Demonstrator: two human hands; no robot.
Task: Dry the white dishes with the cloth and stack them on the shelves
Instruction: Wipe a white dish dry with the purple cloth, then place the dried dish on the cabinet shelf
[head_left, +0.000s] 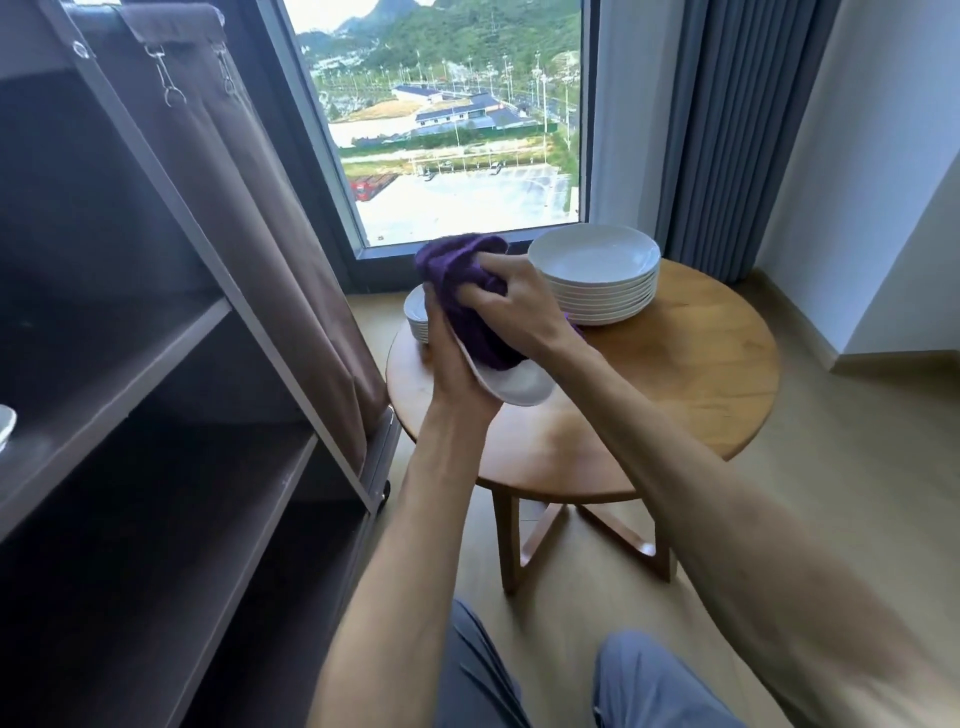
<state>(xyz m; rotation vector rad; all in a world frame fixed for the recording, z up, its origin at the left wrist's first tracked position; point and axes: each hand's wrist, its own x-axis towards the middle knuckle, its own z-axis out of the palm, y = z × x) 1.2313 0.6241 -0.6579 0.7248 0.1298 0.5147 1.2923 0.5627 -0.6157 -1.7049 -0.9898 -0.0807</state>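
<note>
My left hand (457, 374) grips a white dish (519, 387) from below and holds it tilted above the round wooden table (691, 374). My right hand (511, 299) presses a purple cloth (465, 291) into the dish; the cloth hides most of it. A tall stack of large white bowls (597, 275) stands at the back of the table. A lower stack of small white dishes (417, 317) sits at the table's left edge, partly hidden behind my hands. The dark shelf unit (156, 364) stands to the left, with one white dish (6, 423) at its far left edge.
A brown fabric cover (249, 208) hangs clipped open along the shelf unit's right side. A window (447, 119) lies behind the table, a grey curtain (737, 130) to its right. My knees (649, 680) in grey trousers are at the bottom, above a light wooden floor.
</note>
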